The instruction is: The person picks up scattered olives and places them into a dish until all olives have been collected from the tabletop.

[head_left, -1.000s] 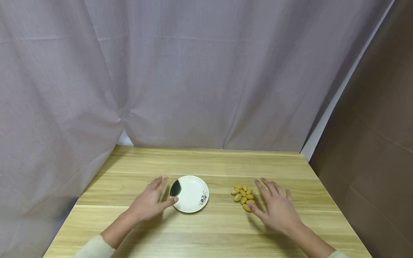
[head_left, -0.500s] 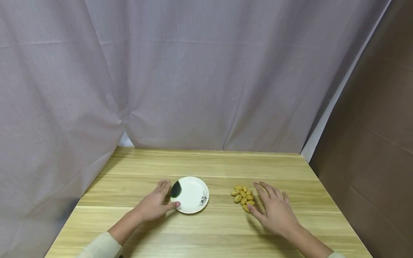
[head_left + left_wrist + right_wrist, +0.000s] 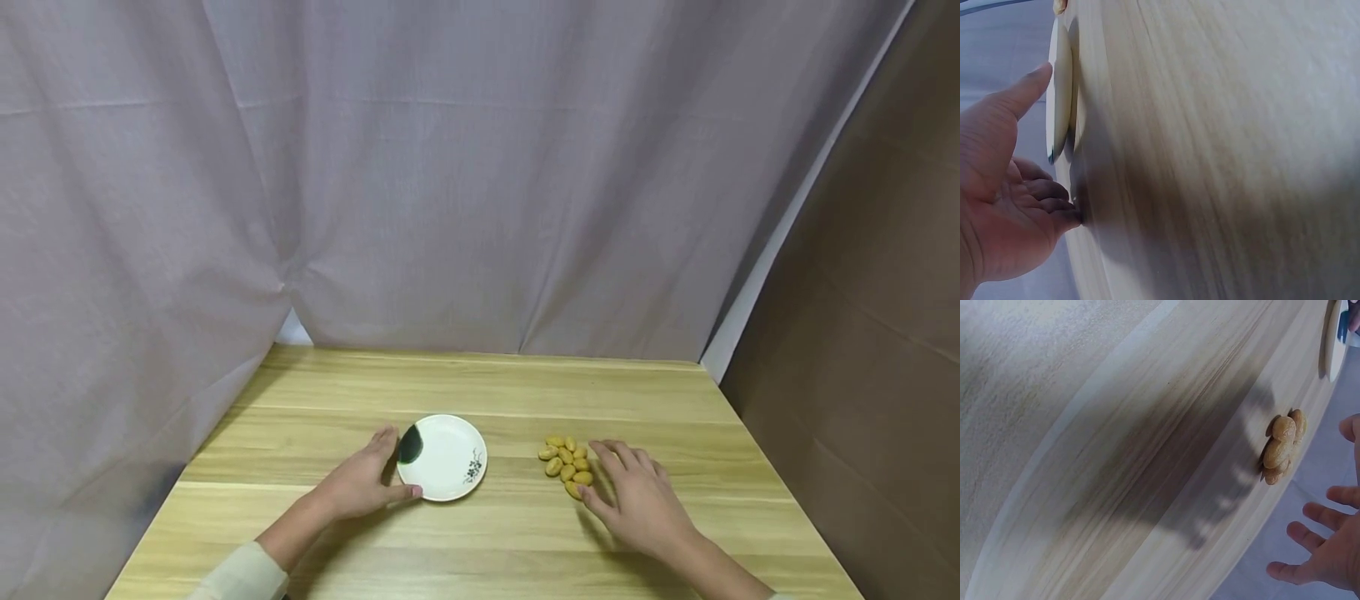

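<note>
Wooden table (image 3: 480,542), left hand (image 3: 360,482) at a plate (image 3: 446,458), right hand (image 3: 641,508) beside yellow pieces (image 3: 567,472)

Nearest, at the lower left, a pale sleeve (image 3: 243,575) leads to the left hand. Its thumb and fingers stand wide about the left side of the plate, thumb at the near-left edge, fingertips by the far-left edge; whether they touch it, I cannot tell. The plate lies just right of this hand and, being round, has no long axis. On the right, the other hand is spread too and holds nothing. The yellow pieces sit just left of it, much nearer to it than to the left hand, their cluster running from far left to near right.

From the head, the right thumb seems to overlap the nearest piece; the right wrist view shows a gap there, and the hand's shadow (image 3: 1210,456) on the wood. The left wrist view shows the plate edge-on, with its shallow side, and bent fingers that the head view partly hides.

Farther back, a grey curtain (image 3: 450,208) hangs behind the table; brown cloth (image 3: 862,333) hangs to the right.
</note>
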